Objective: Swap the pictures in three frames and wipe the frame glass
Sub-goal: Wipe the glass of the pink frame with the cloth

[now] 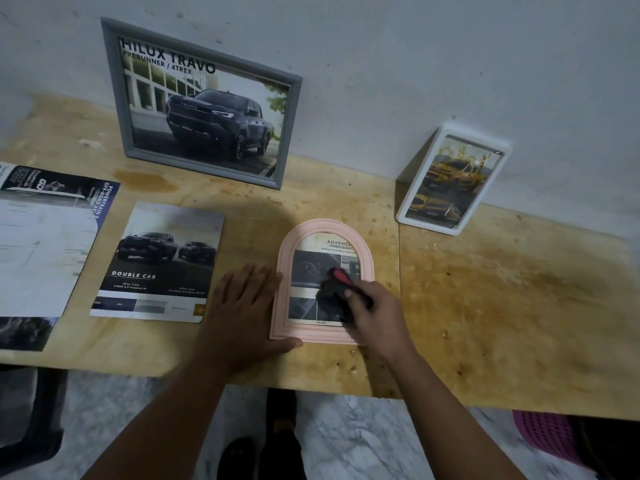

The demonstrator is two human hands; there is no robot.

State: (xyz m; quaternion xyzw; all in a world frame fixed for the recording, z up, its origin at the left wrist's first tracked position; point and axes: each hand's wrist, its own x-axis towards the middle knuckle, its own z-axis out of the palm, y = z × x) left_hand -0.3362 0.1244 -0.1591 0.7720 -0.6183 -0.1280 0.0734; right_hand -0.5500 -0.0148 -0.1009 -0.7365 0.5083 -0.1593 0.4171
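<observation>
Head view: pink arched frame (323,282) flat on the plywood desk (502,306), near its front edge, under both hands. Left hand (242,306) open, fingers straight, pressed flat on the desk against the frame's left side, thumb along its bottom edge. Right hand (372,311) curled round a dark cloth with a red patch (334,287), pressed on the glass; grey frame (204,105) and white frame (450,181) leaning on the wall behind.

A single head-worn wide-angle view looks forward and steeply down from above the near edge of the wooden table (485,306), close over it. Beyond the table's far edge the wall (381,64) fills the top; below its near edge, floor shows.
</observation>
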